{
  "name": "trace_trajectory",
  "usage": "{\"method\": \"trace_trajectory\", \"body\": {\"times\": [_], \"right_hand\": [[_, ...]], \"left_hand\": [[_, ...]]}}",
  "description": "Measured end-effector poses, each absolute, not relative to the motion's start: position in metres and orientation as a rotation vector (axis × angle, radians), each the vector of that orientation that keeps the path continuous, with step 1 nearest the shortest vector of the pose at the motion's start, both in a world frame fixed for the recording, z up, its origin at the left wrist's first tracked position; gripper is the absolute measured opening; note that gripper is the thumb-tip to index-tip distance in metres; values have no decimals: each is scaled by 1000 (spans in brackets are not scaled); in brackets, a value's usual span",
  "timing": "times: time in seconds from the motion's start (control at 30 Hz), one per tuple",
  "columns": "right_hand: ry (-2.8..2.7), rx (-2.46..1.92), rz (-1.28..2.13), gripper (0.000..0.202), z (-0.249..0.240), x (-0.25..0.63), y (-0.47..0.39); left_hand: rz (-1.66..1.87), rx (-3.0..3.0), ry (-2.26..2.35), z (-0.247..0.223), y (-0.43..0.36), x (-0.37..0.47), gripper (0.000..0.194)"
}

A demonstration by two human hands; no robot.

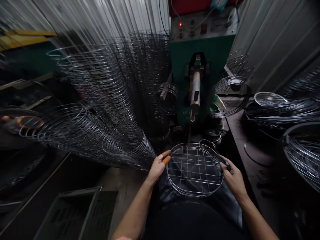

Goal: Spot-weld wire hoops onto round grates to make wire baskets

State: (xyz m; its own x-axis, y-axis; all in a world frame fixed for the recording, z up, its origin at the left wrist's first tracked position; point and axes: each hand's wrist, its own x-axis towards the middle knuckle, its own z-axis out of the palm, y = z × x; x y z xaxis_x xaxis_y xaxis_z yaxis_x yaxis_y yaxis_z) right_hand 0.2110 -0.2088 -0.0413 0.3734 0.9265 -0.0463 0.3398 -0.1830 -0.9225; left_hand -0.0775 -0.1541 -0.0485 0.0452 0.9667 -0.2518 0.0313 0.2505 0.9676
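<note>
A round wire rack [195, 173] with a crossed grid of rods is held above my lap, between both hands. My left hand [158, 166], with orange covers on its fingertips, grips the rack's left rim. The right side of the rim is pinched by my right hand [232, 175], which has dark covers on its fingers. Just beyond the rack, the green machine's metal arm [195, 91] points down toward me. A small wire ring [207, 144] shows behind the rack's far edge.
Tall stacks of wire rings [100, 83] lean on the left. The green machine [183, 53] has a lit red lamp. Coiled rings [231, 95] hang at its right, with wire bundles [282, 111] farther right. A crate [92, 213] stands at lower left.
</note>
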Motion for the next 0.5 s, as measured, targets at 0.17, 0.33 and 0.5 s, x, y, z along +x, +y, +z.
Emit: {"method": "trace_trajectory", "body": {"times": [0.17, 0.33, 0.5], "right_hand": [[-1145, -1769, 846, 47, -49, 214, -211], [-1183, -1730, 830, 43, -58, 219, -213], [-1204, -1734, 849, 43, -63, 224, -215]], "left_hand": [[895, 1123, 1292, -66, -154, -82, 50], [867, 1169, 1290, -70, -155, -84, 53], [835, 1228, 1258, -68, -156, -86, 54]]}}
